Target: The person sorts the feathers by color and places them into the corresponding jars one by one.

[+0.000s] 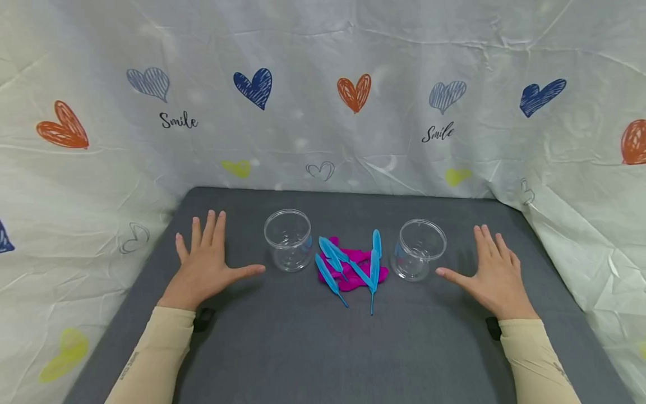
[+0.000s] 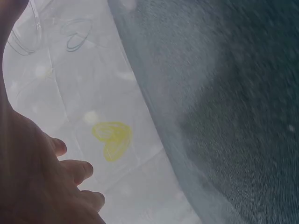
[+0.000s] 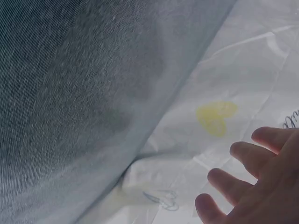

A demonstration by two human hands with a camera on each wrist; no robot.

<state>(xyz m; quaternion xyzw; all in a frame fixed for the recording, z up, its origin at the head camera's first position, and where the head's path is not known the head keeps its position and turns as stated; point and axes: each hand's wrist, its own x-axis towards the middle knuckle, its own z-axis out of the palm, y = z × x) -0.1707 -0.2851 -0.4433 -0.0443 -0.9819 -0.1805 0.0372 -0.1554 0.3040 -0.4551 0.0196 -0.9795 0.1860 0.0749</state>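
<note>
My left hand (image 1: 204, 266) is held over the left of the table with fingers straight and thumb spread toward a clear plastic cup (image 1: 289, 238). On the other side, my right hand (image 1: 494, 278) has its fingers extended too, its thumb tip close to a second clear plastic cup (image 1: 413, 264). Neither hand holds anything. Between the cups lies a magenta pile (image 1: 355, 280), soft-looking, whose kind I cannot make out. Several blue feathers (image 1: 374, 269) lie across it. In the wrist views the left hand (image 2: 42, 172) and right hand (image 3: 261, 177) show only fingers and part of the palm.
A dark grey cloth covers the table (image 1: 323, 348). Behind it and at both sides hangs a white curtain (image 1: 303, 134) printed with hearts and the word Smile, meeting the table's back edge.
</note>
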